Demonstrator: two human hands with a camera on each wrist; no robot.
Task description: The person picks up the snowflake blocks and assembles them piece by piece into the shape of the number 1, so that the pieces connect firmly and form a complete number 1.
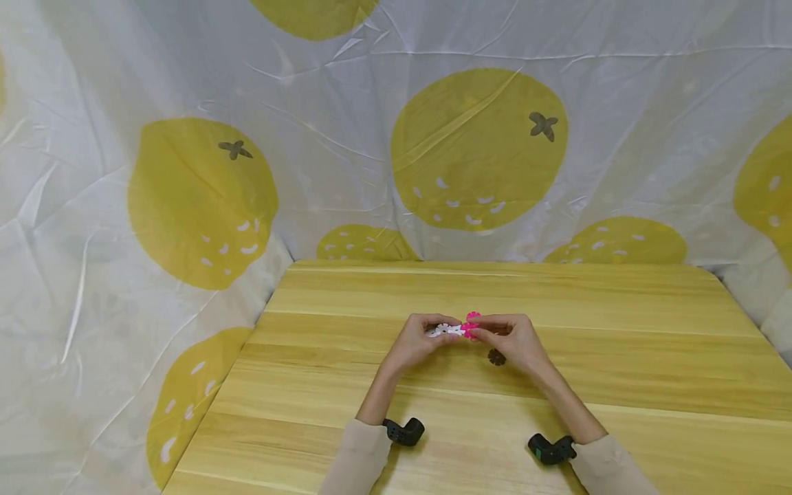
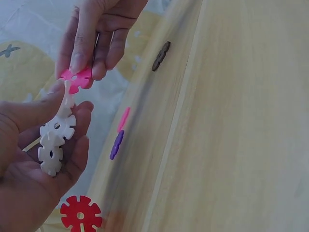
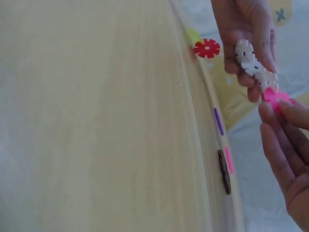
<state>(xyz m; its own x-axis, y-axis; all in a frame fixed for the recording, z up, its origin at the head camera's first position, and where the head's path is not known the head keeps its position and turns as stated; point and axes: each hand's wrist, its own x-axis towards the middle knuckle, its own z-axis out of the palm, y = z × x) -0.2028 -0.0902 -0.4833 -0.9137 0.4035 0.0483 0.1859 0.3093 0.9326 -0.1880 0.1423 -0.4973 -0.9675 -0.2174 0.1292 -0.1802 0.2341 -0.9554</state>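
Note:
My left hand (image 2: 29, 159) holds a short chain of white notched snowflake discs (image 2: 57, 126) between thumb and fingers. With thumb and fingertips, my right hand (image 1: 516, 337) pinches a pink snowflake disc (image 2: 76, 79). That disc meets the end of the white chain; how deep the notches sit in each other cannot be told. On the table beneath the right hand lies a brown disc (image 1: 496, 357). A purple disc (image 2: 117, 145) and another pink disc (image 2: 124, 120) lie near the brown one. A red disc (image 3: 207, 48) shows its face beside the left hand, its support unclear.
The wooden table (image 1: 309, 426) reaches back to a white curtain (image 1: 334, 158) printed with yellow fruit. Partly behind the red disc is a blurred yellow-green piece (image 3: 194, 35). Black wrist cameras (image 1: 405, 432) are worn on both forearms.

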